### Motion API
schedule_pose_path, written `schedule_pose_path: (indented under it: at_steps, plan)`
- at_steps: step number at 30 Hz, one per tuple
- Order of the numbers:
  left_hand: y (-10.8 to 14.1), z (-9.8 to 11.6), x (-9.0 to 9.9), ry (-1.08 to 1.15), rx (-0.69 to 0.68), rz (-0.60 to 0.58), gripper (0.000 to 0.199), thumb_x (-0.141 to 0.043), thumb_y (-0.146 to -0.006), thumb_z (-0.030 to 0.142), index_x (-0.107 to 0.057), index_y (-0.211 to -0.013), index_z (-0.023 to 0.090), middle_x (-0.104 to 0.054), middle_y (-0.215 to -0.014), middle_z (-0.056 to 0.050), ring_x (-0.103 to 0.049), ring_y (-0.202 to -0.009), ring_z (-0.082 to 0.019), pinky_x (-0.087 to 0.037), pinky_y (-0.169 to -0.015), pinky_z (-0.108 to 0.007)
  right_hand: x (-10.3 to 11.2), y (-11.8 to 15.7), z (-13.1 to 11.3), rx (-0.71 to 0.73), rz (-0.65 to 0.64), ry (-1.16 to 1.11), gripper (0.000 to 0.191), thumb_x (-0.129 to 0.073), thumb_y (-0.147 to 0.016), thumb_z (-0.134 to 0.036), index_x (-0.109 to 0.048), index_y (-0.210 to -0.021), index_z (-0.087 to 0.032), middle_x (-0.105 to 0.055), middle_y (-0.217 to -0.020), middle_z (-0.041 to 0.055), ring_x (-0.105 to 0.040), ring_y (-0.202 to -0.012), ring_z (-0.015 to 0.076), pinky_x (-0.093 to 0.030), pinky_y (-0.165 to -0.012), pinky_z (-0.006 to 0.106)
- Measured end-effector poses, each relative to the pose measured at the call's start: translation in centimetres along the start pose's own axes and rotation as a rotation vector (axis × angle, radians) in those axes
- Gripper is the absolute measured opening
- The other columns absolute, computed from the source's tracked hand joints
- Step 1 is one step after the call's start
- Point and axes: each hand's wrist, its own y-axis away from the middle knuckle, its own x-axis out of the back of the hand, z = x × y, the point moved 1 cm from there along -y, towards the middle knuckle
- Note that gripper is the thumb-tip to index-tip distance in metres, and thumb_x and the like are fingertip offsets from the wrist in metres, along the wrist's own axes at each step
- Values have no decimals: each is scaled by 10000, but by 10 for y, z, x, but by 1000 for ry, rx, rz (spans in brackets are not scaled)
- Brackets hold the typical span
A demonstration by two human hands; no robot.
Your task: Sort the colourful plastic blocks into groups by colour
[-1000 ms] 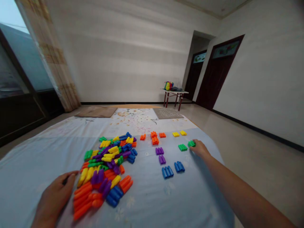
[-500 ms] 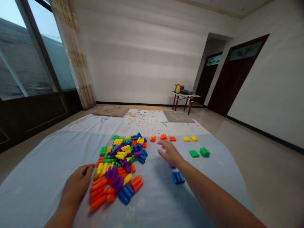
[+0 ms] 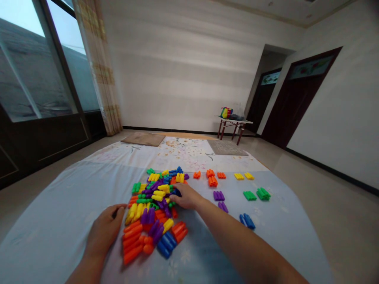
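Note:
A heap of plastic tube-shaped building blocks in orange, yellow, green, purple and blue lies on the cloth. My right hand reaches into its right side, thumb and fingers closed around a dark blue block. My left hand rests on the cloth against the heap's left edge, fingers curled together; whatever is inside them is hidden. Right of the heap are sorted blocks: orange blocks, purple blocks, blue blocks, green blocks and yellow blocks.
A light blue and floral cloth covers the surface. A brown mat and a grey mat lie at its far end. Beyond stands a small table with a colourful bag. Windows are left, doors right.
My right hand has moved left from beside the orange blocks into the heap, closing on a blue block. Purple blocks it had covered now show. The view has shifted slightly; my left hand stays by the heap.

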Motion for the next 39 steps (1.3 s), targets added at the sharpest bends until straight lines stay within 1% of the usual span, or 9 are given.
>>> schedule_pose_path:
  at_steps: [4,8,16,21,25,32,34,37,39]
  plan:
    - [0,1,-1,-25,3,0,446,-389,-735,467,-684,-921,190,-701,-1026,-98,-625,-970,-260,-474,-878,-357,2,48,-8,176,-65,-108,464,-595,-797,-274,-567,-1237,-130,-510,-1345,167,-441,-1269,268,-331,-1053,425]
    - [0,-2,-3,-27,1,-2,450,-369,-752,460,-677,-943,193,-692,-1050,-96,-614,-991,-252,-468,-885,-350,14,87,-9,250,-75,-177,421,-537,-744,-141,-635,-1152,-170,-557,-1300,125,-448,-1269,229,-335,-1061,398]
    - [-1,1,-3,-38,14,-17,470,-358,-750,460,-672,-962,181,-681,-1066,-107,-604,-1008,-265,-464,-893,-364,25,118,6,56,191,-151,400,-536,-745,-124,-615,-1132,-188,-600,-1171,107,-522,-1145,207,-373,-1022,400]
    - [-2,2,-1,-42,14,-33,443,-372,-779,441,-669,-975,178,-683,-1063,-107,-607,-990,-260,-468,-885,-367,13,128,-2,-21,214,-120,437,-676,-725,-268,-602,-1145,-173,-600,-1078,104,-549,-1034,215,-441,-926,365]
    - [-1,4,1,-60,6,-46,430,-383,-796,432,-668,-979,167,-681,-1059,-106,-603,-984,-277,-474,-867,-396,10,128,-8,-40,250,-100,395,-624,-733,-148,-608,-1126,-189,-606,-1096,100,-545,-1042,208,-429,-927,352]
    - [-1,5,0,-64,29,-52,465,-336,-817,442,-645,-1032,169,-653,-1102,-112,-582,-1029,-301,-459,-911,-441,9,129,-2,-281,309,-487,308,-543,-788,-225,-622,-1082,-182,-654,-830,25,-582,-721,157,-468,-683,301]
    - [-1,6,1,-84,-28,44,476,-328,-821,434,-636,-1057,158,-638,-1123,-141,-572,-1047,-310,-444,-938,-459,3,130,1,-288,304,-676,315,-557,-790,-270,-611,-1084,-171,-640,-796,15,-577,-703,151,-455,-660,291]
    - [3,20,2,-77,-284,246,467,-345,-832,432,-634,-1050,137,-634,-1107,-161,-560,-1060,-295,-393,-1006,-462,-5,130,2,-269,307,-901,352,-611,-769,-326,-589,-1084,-170,-644,-839,24,-584,-732,154,-447,-682,296]
    - [12,40,0,13,-445,236,448,-376,-838,455,-638,-1039,152,-647,-1092,-139,-562,-1066,-263,-383,-1027,-430,-7,130,0,-257,299,-980,374,-647,-748,-353,-582,-1071,-176,-645,-847,24,-587,-744,157,-445,-700,302]
